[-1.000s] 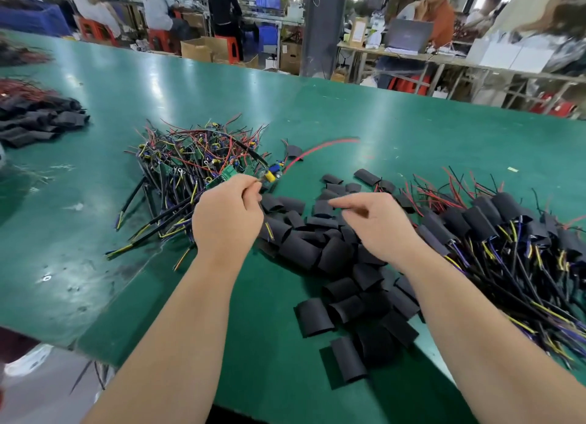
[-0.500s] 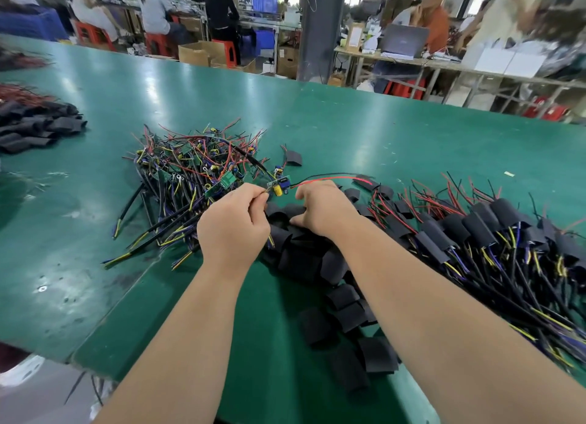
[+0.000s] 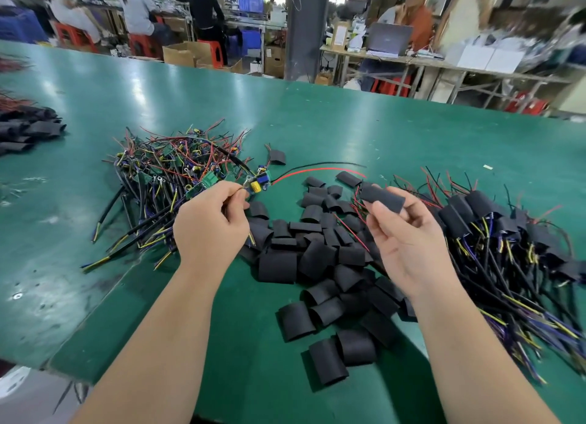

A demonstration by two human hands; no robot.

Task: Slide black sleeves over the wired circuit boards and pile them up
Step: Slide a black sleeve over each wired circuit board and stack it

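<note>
- Pinching a wired circuit board (image 3: pixel 260 180) by its near end, the left hand (image 3: pixel 211 225) holds it raised just above the green table (image 3: pixel 396 132); thumb and forefinger are closed on it.
- Board shows a blue part and a yellow capacitor; its red and black leads (image 3: pixel 317 169) trail off to the right across the table.
- Right hand (image 3: pixel 409 239) is lifted palm-up, thumb and fingertips gripping one black sleeve (image 3: pixel 382 197), which lies roughly level.
- The hands are apart; sleeve and board are not touching.
- Loose sleeves (image 3: pixel 317 265) are scattered flat on the table between and below the hands.
- Tangle of unsleeved boards (image 3: pixel 171 173) with coloured wires sits just beyond the left hand.
- Finished pile (image 3: pixel 507 233), boards in sleeves with wires sticking out, lies at the right.
- Another heap of black sleeves (image 3: pixel 28 129) rests at the far left edge.
- Seated people (image 3: pixel 139 11) work at benches in the background.
</note>
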